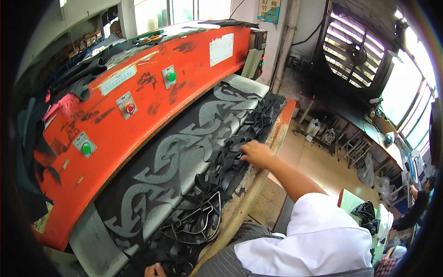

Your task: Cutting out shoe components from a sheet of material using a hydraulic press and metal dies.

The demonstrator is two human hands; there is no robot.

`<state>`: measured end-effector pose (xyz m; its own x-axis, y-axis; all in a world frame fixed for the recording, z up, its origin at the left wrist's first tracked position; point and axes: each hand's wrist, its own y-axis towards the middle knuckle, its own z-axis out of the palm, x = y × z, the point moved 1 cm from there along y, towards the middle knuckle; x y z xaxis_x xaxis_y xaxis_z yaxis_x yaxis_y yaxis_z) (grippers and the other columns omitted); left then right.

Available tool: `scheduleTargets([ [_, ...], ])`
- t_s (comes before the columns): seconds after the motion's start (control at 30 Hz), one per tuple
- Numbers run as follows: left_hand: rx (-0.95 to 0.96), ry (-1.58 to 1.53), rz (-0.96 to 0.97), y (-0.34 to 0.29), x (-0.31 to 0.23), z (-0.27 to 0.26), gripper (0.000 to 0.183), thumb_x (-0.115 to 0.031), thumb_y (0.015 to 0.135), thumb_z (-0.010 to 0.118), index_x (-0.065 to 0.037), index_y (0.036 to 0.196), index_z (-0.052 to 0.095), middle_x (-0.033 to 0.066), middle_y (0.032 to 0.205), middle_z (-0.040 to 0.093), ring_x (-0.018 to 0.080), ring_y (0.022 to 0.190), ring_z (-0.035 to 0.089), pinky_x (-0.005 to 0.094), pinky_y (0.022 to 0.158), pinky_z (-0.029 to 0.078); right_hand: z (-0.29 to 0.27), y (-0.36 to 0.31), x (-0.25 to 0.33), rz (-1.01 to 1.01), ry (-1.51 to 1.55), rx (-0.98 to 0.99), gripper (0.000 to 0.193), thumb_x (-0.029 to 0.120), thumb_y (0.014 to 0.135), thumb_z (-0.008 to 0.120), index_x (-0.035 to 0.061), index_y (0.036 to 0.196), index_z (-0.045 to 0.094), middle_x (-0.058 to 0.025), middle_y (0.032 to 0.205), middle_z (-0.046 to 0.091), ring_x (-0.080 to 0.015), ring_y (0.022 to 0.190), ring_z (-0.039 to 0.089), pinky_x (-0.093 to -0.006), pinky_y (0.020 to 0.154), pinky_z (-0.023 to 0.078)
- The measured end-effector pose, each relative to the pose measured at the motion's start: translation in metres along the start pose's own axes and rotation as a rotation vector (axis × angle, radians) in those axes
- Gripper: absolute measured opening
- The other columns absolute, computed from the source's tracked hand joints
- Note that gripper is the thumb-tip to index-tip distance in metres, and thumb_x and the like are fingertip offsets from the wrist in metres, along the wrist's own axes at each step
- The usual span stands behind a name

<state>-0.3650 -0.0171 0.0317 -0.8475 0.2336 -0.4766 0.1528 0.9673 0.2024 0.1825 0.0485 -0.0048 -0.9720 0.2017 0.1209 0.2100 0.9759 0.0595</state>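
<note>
My right hand reaches over the front ledge of a red press, its fingers curled down into a heap of black scrap strips. At the lower edge my left hand shows only in part, its fingers bent together beside more black strips; what they hold, if anything, is hidden. Between the hands a metal cutting die, a thin curved frame, lies on the strips. Behind the heap, a black sheet with curved cut-out openings lies on the grey press bed.
The press's red beam spans above the bed, with green buttons and a red button. A worn ledge runs along the front. A dark workbench stands at far right; a person is at the right rim.
</note>
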Motion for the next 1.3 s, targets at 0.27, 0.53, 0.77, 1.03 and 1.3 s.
scheduleTargets([
  [0.27, 0.015, -0.080, 0.046, 0.117, -0.039, 0.057, 0.025, -0.027, 0.086, 0.062, -0.005, 0.095, 0.069, 0.0167, 0.095, 0.065, 0.0351, 0.088, 0.061, 0.0427, 0.079, 0.047, 0.009, 0.045, -0.155, 0.131, -0.148, -0.067, 0.032, 0.037, 0.088, 0.060, 0.0186, 0.114, 0.056, -0.0041, 0.107, 0.058, -0.0230, 0.113, 0.051, -0.0447, 0.088, 0.046],
  [0.53, 0.093, 0.464, -0.223, 0.188, -0.067, 0.139, 0.058, -0.037, 0.091, 0.052, -0.016, 0.144, 0.040, 0.0136, 0.154, 0.027, 0.0322, 0.142, 0.023, 0.0551, 0.111, 0.017, -0.038, 0.067, -0.178, -0.024, 0.012, 0.277, 0.056, 0.044, 0.083, 0.066, 0.0167, 0.130, 0.053, -0.0117, 0.117, 0.060, -0.0299, 0.118, 0.052, -0.0467, 0.096, 0.042],
  [0.77, 0.208, 0.475, -0.331, 0.170, -0.096, 0.143, 0.057, -0.040, 0.094, 0.044, -0.021, 0.147, 0.035, 0.0121, 0.157, 0.018, 0.0321, 0.146, 0.011, 0.0622, 0.111, 0.005, -0.009, 0.190, -0.164, -0.199, 0.521, 0.004, 0.062, 0.046, 0.086, 0.062, 0.0069, 0.132, 0.051, -0.0213, 0.133, 0.050, -0.0385, 0.125, 0.045, -0.0433, 0.105, 0.036],
  [1.03, 0.268, 0.245, -0.288, 0.112, -0.073, 0.099, 0.060, -0.029, 0.086, 0.060, -0.010, 0.140, 0.044, 0.0175, 0.154, 0.025, 0.0386, 0.143, 0.019, 0.0566, 0.113, 0.013, -0.035, 0.198, -0.115, -0.295, -0.384, 0.149, 0.065, 0.059, 0.081, 0.061, 0.0102, 0.124, 0.061, -0.0147, 0.143, 0.042, -0.0311, 0.141, 0.026, -0.0501, 0.111, 0.024],
  [1.3, -0.303, 0.221, -0.587, 0.121, 0.083, 0.029, 0.033, -0.027, 0.094, 0.057, 0.005, 0.099, 0.064, 0.0183, 0.095, 0.066, 0.0305, 0.085, 0.063, 0.0369, 0.077, 0.048, -0.054, 0.226, -0.175, -0.091, 0.077, 0.412, 0.059, 0.052, 0.080, 0.066, 0.0038, 0.114, 0.064, -0.0195, 0.112, 0.065, -0.0352, 0.108, 0.060, -0.0416, 0.090, 0.047],
])
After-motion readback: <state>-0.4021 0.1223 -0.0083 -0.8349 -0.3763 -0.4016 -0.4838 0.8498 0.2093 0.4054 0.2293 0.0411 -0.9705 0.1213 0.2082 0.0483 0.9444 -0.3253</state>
